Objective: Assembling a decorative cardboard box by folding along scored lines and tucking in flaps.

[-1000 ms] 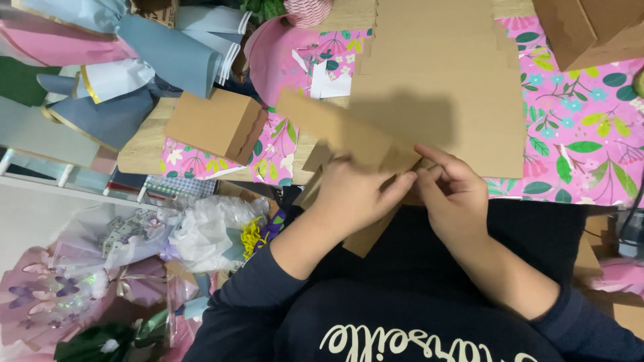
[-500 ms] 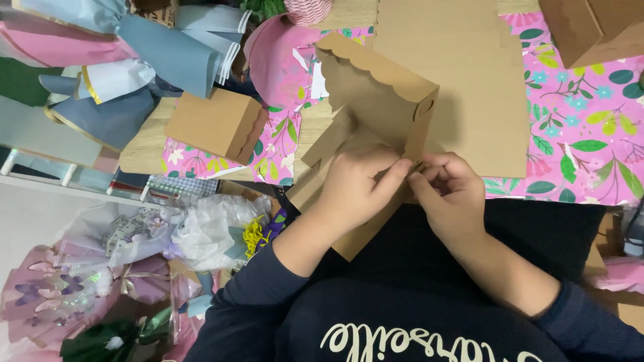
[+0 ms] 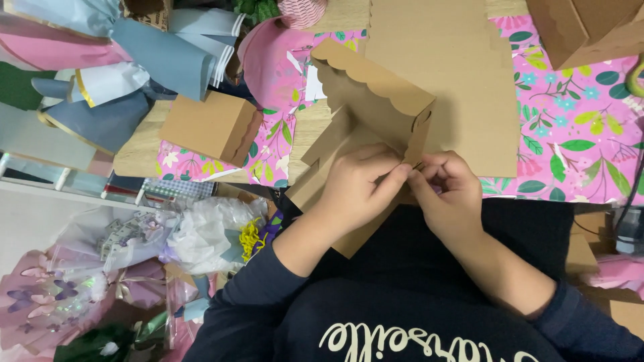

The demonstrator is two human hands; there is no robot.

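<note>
Head view, one entry per item. Left hand (image 3: 355, 191): grip pinched on a side flap of the kraft cardboard box (image 3: 365, 134), at the near table edge. Right hand (image 3: 448, 194): fingertips closed on the same flap corner, meeting the left. Box: half formed; scalloped lid panel raised, one side wall upright, the lower panels flat under the left hand, closure apparently not yet tucked. Flat kraft sheet (image 3: 463, 87): just behind the box, lying on floral wrapping paper (image 3: 577, 127). Finished small kraft box (image 3: 211, 127): towards the left edge. Another brown box (image 3: 583, 27): far right corner. Rolled blue and pink papers (image 3: 154, 53): far left corner.
</note>
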